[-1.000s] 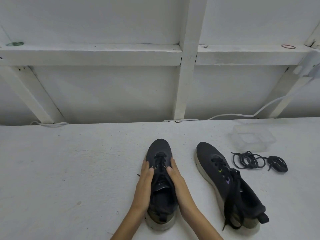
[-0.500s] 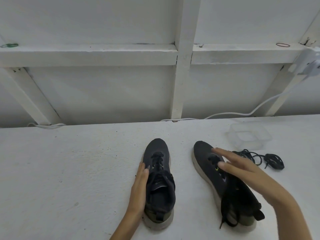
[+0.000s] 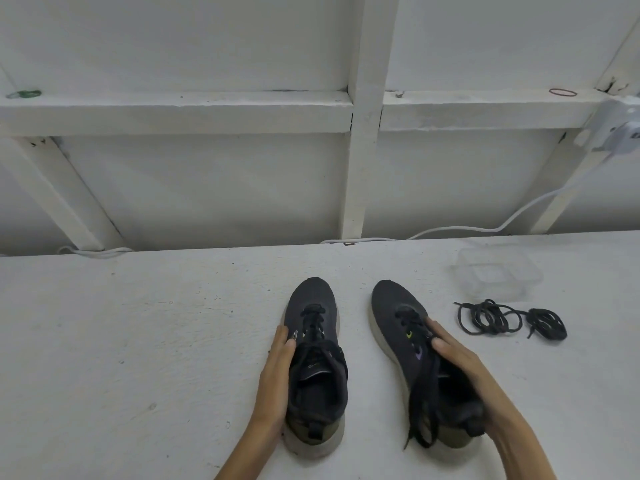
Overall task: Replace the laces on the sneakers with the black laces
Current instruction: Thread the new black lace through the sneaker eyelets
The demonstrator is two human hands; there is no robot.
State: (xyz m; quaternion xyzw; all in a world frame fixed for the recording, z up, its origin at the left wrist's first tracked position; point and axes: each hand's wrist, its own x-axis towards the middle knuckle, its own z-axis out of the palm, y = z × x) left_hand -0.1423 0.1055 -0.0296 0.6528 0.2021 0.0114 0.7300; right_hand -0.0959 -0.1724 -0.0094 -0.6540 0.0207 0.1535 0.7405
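Two dark sneakers stand side by side on the white table, toes pointing away from me. My left hand (image 3: 277,379) lies flat along the left side of the left sneaker (image 3: 317,341), fingers straight. My right hand (image 3: 460,365) rests on the right sneaker (image 3: 398,320), with straight fingers over its outer side by the laces and the thumb on the tongue area. That sneaker's own black laces hang loose down its inner side. Spare black laces (image 3: 491,318) lie coiled on the table right of the sneakers, with a tighter bundle (image 3: 549,323) beside them.
A clear plastic container (image 3: 495,277) sits behind the spare laces. A white cable (image 3: 519,216) runs along the table's far edge up to a box on the white framed wall. Bare table (image 3: 138,341) stretches to the left.
My right hand left the left sneaker, crossed over and came down on the right sneaker, which now points straighter. My left hand stayed against the left sneaker.
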